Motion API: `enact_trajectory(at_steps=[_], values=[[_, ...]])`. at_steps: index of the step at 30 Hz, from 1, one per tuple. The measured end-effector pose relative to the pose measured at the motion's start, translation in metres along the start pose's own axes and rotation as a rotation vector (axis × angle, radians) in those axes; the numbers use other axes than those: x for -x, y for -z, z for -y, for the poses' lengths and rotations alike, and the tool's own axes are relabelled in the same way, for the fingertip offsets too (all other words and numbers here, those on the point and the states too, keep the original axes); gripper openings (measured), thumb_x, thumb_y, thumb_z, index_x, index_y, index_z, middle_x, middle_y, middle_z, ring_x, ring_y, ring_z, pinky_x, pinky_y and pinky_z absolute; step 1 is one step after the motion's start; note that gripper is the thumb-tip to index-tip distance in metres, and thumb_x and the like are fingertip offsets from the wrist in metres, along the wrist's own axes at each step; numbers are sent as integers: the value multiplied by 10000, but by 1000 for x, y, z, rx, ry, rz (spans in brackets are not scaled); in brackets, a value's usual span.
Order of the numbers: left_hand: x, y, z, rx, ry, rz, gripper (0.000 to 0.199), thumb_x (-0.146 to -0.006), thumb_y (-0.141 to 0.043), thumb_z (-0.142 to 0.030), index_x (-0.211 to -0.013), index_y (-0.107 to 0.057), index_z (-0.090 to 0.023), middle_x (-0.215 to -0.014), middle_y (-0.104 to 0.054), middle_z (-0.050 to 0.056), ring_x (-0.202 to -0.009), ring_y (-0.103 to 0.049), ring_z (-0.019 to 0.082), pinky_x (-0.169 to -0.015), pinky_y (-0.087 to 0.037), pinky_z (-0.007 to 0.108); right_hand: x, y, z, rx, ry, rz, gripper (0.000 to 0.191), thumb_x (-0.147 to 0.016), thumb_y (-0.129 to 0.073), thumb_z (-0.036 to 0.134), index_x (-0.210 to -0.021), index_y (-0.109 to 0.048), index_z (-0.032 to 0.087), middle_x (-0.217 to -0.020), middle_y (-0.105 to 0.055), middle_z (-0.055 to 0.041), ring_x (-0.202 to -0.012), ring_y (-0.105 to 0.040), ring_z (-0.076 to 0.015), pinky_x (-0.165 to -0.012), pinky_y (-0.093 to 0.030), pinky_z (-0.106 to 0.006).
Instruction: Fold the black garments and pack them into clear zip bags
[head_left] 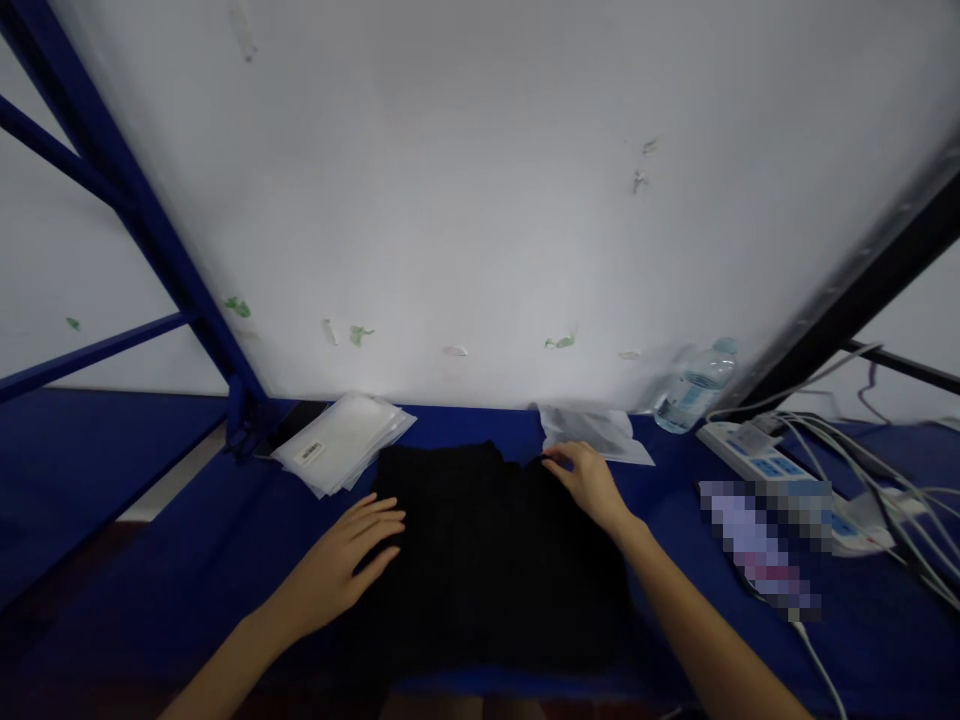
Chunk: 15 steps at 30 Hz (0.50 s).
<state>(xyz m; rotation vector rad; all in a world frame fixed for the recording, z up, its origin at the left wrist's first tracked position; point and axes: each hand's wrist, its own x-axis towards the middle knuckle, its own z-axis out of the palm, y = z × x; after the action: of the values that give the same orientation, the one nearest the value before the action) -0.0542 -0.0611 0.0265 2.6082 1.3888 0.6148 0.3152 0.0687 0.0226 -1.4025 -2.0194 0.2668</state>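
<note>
A black cloth garment [495, 560] lies spread on the blue table in front of me; its exact kind is hard to make out. My left hand [349, 555] rests at its left edge, fingers stretched out and holding nothing. At the garment's top right corner, my right hand [585, 480] pinches the cloth between thumb and fingers. Just behind the left hand sits a stack of clear plastic bags [352, 440], one with a barcode label. Beyond the right hand a single flat plastic bag [596, 435] lies near the wall.
A water bottle [694, 390] leans at the back right. Beside it are a white power strip [731, 450] with many cables and a phone-like device [757, 550], blurred out, on a white cord. Blue metal frame bars [165, 240] rise on the left; a white wall stands behind.
</note>
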Motion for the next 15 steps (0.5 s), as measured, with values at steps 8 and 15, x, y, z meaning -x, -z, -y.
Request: enact_trajectory(at_steps=[8, 15], values=[[54, -5, -24, 37, 25, 156, 344, -832, -672, -375, -1166, -615, -310, -1261, -639, 34, -1254, -525, 272, -984, -520, 438, 74, 10, 6, -99, 112, 136, 290, -888, -454, 203, -1079, -663, 266, -1121, -696, -28, -1207, -550, -250, -1036, -405, -509], [85, -22, -18, 59, 92, 124, 349, -865, -591, -229, -1198, -595, -336, -1318, -603, 9, -1187, -588, 229, -937, -547, 335, 134, 37, 18, -139, 2, 108, 198, -860, -611, 366, -1034, -688, 313, -1133, -692, -43, -1223, -529, -276, -962, -498, -468]])
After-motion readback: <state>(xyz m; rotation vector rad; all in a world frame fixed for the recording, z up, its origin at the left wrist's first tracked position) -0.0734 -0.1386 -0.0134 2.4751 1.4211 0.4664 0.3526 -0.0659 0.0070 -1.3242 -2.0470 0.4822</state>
